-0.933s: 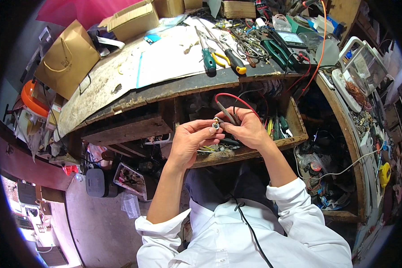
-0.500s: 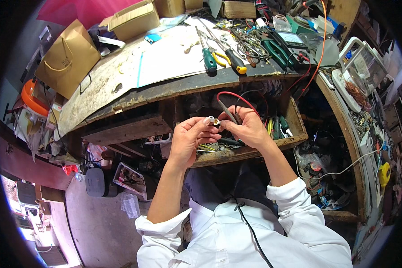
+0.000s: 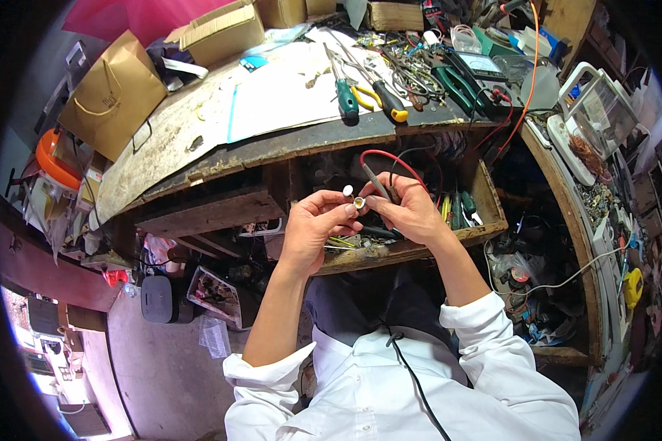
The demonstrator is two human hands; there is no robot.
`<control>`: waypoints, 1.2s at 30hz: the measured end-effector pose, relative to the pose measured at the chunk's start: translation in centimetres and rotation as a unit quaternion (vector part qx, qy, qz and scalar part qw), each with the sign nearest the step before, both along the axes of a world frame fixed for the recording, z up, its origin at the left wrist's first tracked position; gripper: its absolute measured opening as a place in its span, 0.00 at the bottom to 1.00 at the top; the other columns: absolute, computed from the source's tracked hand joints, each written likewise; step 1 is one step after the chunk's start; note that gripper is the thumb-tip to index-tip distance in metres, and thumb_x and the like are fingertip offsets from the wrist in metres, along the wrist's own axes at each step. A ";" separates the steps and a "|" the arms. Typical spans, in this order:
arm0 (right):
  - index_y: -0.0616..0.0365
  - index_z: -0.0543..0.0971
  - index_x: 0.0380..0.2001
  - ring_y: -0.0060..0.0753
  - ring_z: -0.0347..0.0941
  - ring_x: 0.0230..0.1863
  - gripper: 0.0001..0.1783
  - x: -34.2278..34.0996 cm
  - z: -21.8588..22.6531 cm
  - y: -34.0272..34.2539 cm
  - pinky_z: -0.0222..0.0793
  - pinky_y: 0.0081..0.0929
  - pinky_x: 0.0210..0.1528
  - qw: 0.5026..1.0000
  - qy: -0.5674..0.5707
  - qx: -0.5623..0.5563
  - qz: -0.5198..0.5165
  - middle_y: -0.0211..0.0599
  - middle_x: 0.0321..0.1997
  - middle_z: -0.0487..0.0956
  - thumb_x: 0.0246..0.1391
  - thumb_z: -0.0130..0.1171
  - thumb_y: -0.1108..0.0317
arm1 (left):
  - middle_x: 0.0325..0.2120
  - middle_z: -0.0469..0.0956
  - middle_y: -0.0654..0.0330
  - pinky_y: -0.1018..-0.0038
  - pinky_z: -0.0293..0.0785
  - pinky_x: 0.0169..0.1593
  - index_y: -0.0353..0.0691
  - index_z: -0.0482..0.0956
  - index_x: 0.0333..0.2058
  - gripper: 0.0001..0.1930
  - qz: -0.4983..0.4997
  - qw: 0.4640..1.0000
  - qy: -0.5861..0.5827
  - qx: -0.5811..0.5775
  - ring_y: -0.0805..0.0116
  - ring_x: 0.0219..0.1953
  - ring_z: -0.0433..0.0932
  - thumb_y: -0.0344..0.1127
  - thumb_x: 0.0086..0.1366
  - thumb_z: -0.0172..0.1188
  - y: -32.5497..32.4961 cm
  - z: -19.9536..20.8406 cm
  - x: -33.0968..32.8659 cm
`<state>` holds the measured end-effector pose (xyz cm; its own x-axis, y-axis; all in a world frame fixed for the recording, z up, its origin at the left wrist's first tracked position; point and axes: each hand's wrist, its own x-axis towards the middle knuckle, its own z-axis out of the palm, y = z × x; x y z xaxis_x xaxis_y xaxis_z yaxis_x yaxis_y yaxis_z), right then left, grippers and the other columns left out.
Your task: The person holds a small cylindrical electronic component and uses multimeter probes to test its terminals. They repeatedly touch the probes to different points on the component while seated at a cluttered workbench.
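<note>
Both hands meet over the open drawer. A small white round piece with a yellowish metallic inside (image 3: pixel 359 202) sits between the fingertips, pinched by my left hand (image 3: pixel 309 224). Just above it, a white disc-like piece (image 3: pixel 348 190) shows at the left fingers; whether the two are joined is unclear. My right hand (image 3: pixel 413 214) is closed, its thumb and forefinger at the small piece's right side. It also holds a grey-handled test probe (image 3: pixel 376 181), whose red lead (image 3: pixel 397 157) loops behind the hand. The probe's tip is hidden by the fingers.
Screwdrivers (image 3: pixel 347 101), yellow-handled pliers (image 3: pixel 362 95) and a pointer meter (image 3: pixel 480 66) lie on the cluttered bench. The wooden drawer (image 3: pixel 419 251) below my hands contains tools. A paper bag (image 3: pixel 112 95) stands left; a bin (image 3: pixel 215 298) stands on the floor.
The small white pieces have turned between my fingers: the yellowish inside now faces up, and the white disc shows more fully. Both hands stay in nearly the same place.
</note>
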<state>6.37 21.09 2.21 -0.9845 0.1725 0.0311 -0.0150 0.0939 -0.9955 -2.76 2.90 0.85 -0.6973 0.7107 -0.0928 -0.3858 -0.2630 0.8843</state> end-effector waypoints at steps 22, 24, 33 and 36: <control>0.59 0.76 0.41 0.12 0.65 0.20 0.06 0.0 0.2 -0.2 0.61 0.15 0.21 1.000 -0.014 0.018 0.010 0.24 0.27 0.77 0.65 0.57 0.69 | 0.35 0.84 0.57 0.74 0.83 0.37 0.34 0.82 0.42 0.10 -0.028 1.000 0.011 0.000 0.69 0.32 0.84 0.27 0.62 0.67 -0.1 -0.5 0.0; 0.58 0.77 0.41 0.11 0.64 0.19 0.06 0.0 0.2 -0.2 0.59 0.15 0.21 0.999 -0.019 0.024 0.012 0.22 0.25 0.76 0.65 0.57 0.69 | 0.35 0.84 0.57 0.74 0.83 0.38 0.34 0.82 0.43 0.10 -0.027 1.000 0.011 0.000 0.69 0.32 0.84 0.26 0.62 0.67 -0.1 -0.5 0.0; 0.58 0.77 0.41 0.09 0.62 0.19 0.06 0.0 0.0 -0.2 0.54 0.14 0.20 1.000 -0.014 0.008 0.007 0.18 0.23 0.73 0.64 0.59 0.68 | 0.35 0.84 0.58 0.74 0.83 0.37 0.34 0.82 0.43 0.10 -0.027 0.999 0.017 -0.002 0.69 0.32 0.84 0.26 0.63 0.67 0.0 -0.4 0.0; 0.58 0.78 0.40 0.10 0.62 0.19 0.06 0.0 -0.2 -0.2 0.55 0.14 0.20 1.000 -0.007 0.008 0.002 0.18 0.23 0.73 0.64 0.59 0.68 | 0.34 0.84 0.58 0.75 0.83 0.37 0.34 0.81 0.43 0.11 -0.028 0.999 0.014 -0.005 0.69 0.32 0.84 0.27 0.63 0.67 0.0 -0.4 0.1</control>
<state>6.33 20.92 2.05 -0.9855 0.1684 0.0199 -0.0014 0.1092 -0.9940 -2.68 2.87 0.47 -0.6582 0.7485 -0.0805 -0.3746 -0.2330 0.8974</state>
